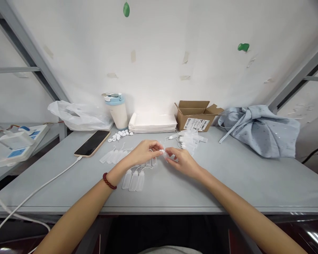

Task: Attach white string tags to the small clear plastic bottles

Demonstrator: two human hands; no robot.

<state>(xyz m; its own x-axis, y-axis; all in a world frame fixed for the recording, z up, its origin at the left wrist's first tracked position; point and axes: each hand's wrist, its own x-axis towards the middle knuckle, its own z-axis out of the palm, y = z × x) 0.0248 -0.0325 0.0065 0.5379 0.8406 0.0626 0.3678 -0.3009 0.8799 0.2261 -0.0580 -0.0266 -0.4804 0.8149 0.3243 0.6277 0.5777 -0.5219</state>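
My left hand (145, 152) is closed in a pinch on a small white cap (162, 151). Facing it, my right hand (184, 162) has its fingers closed around a small translucent plastic bottle (165, 154), mostly hidden by the fingertips. The cap and the bottle meet between both hands just above the table. Below my left wrist lie several similar bottles (133, 180) with thin bent tubes. Another row of bottles (116, 156) is partly behind the left hand. Beyond the right hand is a loose pile of bottles (190, 140).
Several loose white caps (119, 134) lie before a lidded cup (118, 112). A charging phone (92, 143) rests at left near a plastic bag (81, 114). At the back are a white paper stack (152, 123), an open cardboard box (197, 116) and a grey-blue cloth bag (262, 130).
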